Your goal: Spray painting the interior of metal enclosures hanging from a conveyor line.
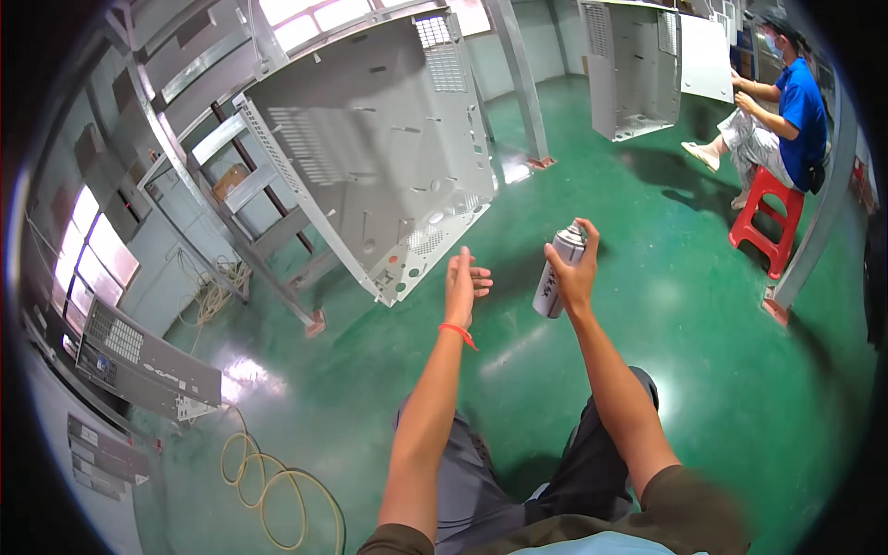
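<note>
Gripping spray can (558,274) upright in right hand (578,271), left hand (462,282) open beside it

Single head-worn fisheye, looking down and forward over the person's forearms. Green floor (703,314) close below; edges bend toward the rim.

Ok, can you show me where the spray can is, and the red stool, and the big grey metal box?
spray can (556,275), head view, middle of its body.
red stool (767,225), head view, its near leg.
grey metal box (388,139), head view, its flat inner panel.
</note>
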The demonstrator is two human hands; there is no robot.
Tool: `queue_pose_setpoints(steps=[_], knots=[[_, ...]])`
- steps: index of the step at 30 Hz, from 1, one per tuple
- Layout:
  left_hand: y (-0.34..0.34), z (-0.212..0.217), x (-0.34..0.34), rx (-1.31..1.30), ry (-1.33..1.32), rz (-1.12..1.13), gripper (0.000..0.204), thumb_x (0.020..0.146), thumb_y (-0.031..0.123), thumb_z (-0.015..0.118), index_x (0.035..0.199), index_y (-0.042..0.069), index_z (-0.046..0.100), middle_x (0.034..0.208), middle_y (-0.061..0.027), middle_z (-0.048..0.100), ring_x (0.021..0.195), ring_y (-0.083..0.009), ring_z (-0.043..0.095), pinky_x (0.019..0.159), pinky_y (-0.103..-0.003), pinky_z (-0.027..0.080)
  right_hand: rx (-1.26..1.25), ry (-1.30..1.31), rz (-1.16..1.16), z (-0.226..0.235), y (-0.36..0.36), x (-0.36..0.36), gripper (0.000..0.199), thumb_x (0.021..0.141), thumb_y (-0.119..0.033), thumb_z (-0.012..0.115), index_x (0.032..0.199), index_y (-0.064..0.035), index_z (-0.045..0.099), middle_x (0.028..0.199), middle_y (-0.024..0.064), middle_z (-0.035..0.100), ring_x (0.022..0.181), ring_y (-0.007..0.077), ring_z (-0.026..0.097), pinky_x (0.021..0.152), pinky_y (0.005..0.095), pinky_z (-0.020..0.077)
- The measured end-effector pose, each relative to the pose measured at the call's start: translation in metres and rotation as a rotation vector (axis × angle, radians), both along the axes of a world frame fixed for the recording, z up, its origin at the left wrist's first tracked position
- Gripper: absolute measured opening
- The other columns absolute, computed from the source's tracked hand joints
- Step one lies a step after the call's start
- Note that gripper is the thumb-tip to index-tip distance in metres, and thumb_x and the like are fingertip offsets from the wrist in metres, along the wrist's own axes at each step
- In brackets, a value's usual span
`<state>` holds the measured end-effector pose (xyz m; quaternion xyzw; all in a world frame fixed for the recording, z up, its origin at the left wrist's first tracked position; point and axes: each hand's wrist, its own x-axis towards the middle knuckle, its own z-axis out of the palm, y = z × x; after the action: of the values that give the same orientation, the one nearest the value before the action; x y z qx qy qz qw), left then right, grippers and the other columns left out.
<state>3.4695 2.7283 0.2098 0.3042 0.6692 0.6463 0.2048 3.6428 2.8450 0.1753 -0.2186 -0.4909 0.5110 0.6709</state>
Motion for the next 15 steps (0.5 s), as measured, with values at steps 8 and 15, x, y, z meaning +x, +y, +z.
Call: queue_pose_setpoints(steps=[8, 15], knots=[[0.029, 0.001, -0.03, 0.127, 0.056, 0.377, 0.065, 0.1, 0.06, 0.052, 0.101, -0.003, 0.062, 0.083, -0.0109, 0.066, 0.069, -0.0195, 0.064, 0.065, -0.034, 0.052, -0.011, 0.007, 0.061, 0.003, 0.027, 0.021, 0.068, 0.086, -0.008, 0.081, 0.145, -0.0178, 0.048, 0.107, 0.0079, 0.066, 0.089, 0.0181, 0.067, 0.081, 0.035, 0.0573], [0.018, 0.008, -0.035, 0.142, 0.031, 0.254, 0.045, 0.099, 0.046, 0.057, 0.101, 0.002, 0.065, 0.1, -0.0112, 0.069, 0.086, -0.0199, 0.067, 0.07, -0.036, 0.052, 0.106, 0.089, 0.275, 0.026, 0.027, 0.03, 0.069, 0.085, -0.001, 0.079, 0.143, -0.0149, 0.046, 0.115, 0.0089, 0.06, 0.093, 0.0162, 0.065, 0.079, 0.0317, 0.0568]])
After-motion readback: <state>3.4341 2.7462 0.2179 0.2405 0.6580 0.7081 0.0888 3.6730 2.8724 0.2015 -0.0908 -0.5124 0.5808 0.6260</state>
